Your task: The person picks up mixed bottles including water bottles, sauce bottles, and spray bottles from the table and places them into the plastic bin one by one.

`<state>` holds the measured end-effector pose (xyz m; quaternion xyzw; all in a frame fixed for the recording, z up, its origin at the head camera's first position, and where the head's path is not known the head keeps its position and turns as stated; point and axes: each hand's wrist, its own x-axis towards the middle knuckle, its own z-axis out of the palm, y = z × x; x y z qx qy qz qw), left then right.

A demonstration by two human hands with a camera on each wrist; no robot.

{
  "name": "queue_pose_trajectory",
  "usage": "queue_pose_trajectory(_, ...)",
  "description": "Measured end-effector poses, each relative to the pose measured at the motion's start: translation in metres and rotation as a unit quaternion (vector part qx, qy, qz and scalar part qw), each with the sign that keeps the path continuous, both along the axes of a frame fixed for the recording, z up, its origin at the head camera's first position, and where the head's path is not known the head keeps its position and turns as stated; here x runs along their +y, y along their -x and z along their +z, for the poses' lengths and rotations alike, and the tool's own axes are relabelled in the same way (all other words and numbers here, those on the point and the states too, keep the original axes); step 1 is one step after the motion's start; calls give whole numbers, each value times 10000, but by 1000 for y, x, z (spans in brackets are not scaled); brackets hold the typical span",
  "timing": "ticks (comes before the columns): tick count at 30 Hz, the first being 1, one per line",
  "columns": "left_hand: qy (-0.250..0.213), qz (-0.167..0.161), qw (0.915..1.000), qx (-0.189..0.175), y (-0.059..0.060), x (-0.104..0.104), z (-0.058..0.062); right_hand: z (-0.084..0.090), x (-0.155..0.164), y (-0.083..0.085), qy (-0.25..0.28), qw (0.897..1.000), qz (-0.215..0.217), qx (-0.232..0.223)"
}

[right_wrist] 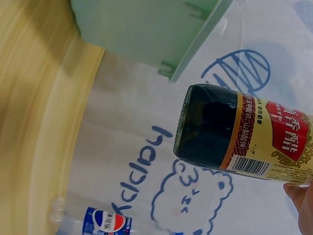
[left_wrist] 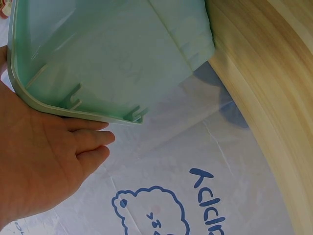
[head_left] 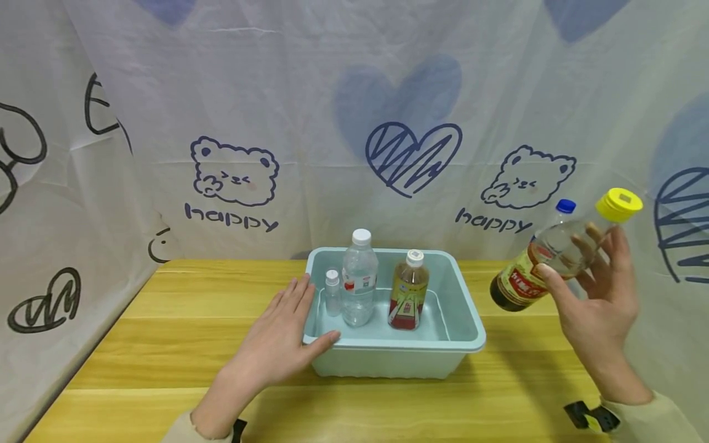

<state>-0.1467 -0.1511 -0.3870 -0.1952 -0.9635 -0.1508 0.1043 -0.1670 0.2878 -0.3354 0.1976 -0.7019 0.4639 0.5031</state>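
My right hand (head_left: pixel 600 314) grips a vinegar bottle (head_left: pixel 523 277) with a yellow cap, dark liquid and a red-and-yellow label. The bottle is tilted in the air, base down-left, to the right of a pale green plastic bin (head_left: pixel 393 363). On the bin's left rim rests my left hand (head_left: pixel 279 338), fingers straight, with the thumb over the near corner. Inside the bin stand a small clear bottle (head_left: pixel 332 298), a larger clear water bottle (head_left: pixel 360 301) and a brown drink bottle (head_left: pixel 408 298), all white-capped. In the left wrist view, straight fingers (left_wrist: pixel 93 142) lie just beneath the rim.
Behind the vinegar bottle, a blue-capped bottle (head_left: pixel 565 206) is partly hidden; its Pepsi label (right_wrist: pixel 107 221) shows in the right wrist view. Everything stands on a wooden table (head_left: pixel 194 344). A white printed cloth (head_left: pixel 310 92) hangs at the back and sides.
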Motion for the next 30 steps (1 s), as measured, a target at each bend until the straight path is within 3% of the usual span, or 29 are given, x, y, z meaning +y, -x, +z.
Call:
queue_pose_trajectory(6,-22,16,10000,-32,-1,0,1,10,-11,-2,-216,9997,80,105)
queue_pose_trajectory(14,-25,2,10000,1,0,1,0,20,-29,-3,-99,9982,544,235)
queue_pose_trajectory(30,19,-8,10000,70,1,0,-1,22,-63,1,-382,9931,1074,272)
